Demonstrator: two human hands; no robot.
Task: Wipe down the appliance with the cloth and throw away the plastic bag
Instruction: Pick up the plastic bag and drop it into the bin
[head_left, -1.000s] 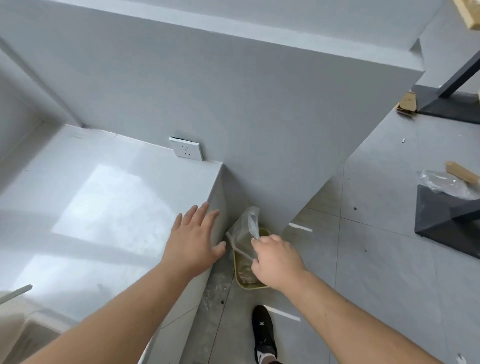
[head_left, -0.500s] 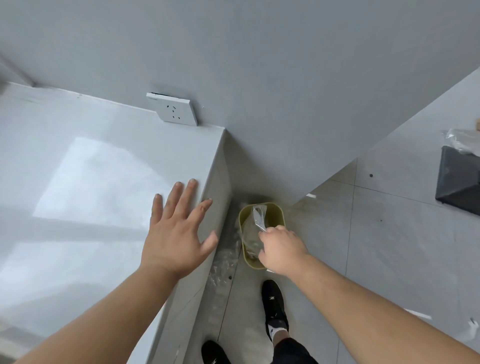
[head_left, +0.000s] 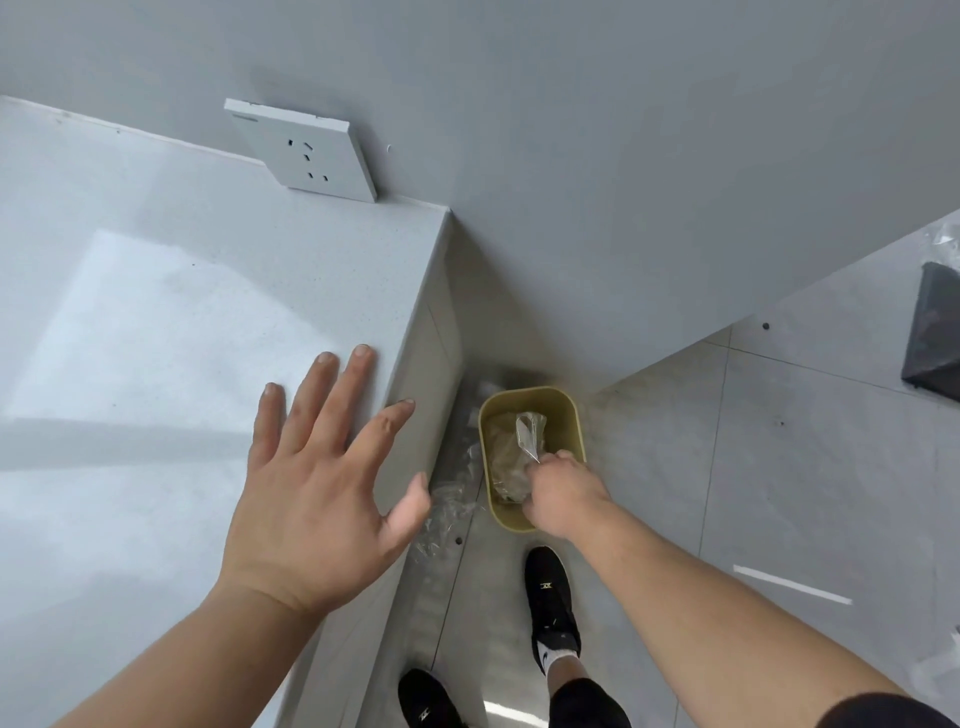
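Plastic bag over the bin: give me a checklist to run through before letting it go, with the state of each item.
1. Plastic bag is over the mouth of the yellow bin: ok.
2. Right hand has the bag pinched shut: ok.
3. Bin stands upright on the floor: ok.
4. Room left in the bin: cannot tell; crumpled plastic already lies inside.
5. Left hand is spread open over the countertop, holding nothing: ok.
6. Loose clear plastic on the floor beside the bin is picked up: not ok.
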